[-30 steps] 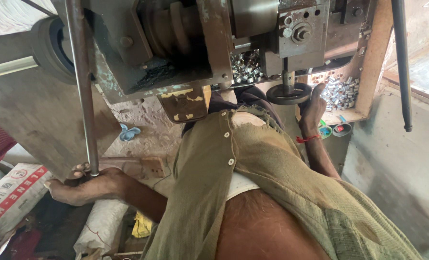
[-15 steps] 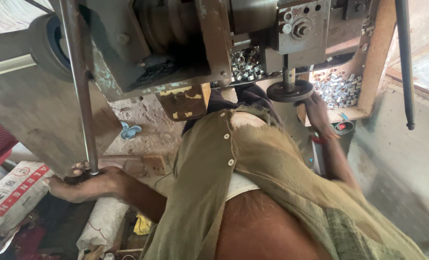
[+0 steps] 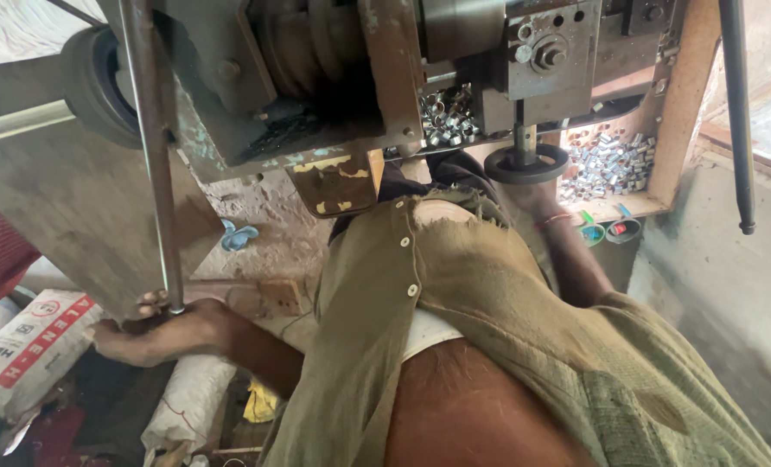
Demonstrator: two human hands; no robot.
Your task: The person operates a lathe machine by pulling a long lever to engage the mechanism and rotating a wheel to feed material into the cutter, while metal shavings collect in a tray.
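Left hand (image 3: 156, 333) is seen low at near left, fingers curled shut around the bottom end of a long rusty metal rod (image 3: 154, 156) rising upright beside the machine frame (image 3: 334, 95); right hand (image 3: 524, 195) is reached far right under a black round wheel (image 3: 525, 164), mostly hidden, grip cannot be told; small silver metal parts (image 3: 610, 160) are heaped in the wooden tray (image 3: 684, 104) just beside it; white sack (image 3: 27, 350) lies at near left.

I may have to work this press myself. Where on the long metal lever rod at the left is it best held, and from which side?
Probably at its lower end, where the left hand wraps the lever rod now. The bar is thin, round and bare, so a full closed grip fits. Come from the open left side; the machine frame crowds its right.
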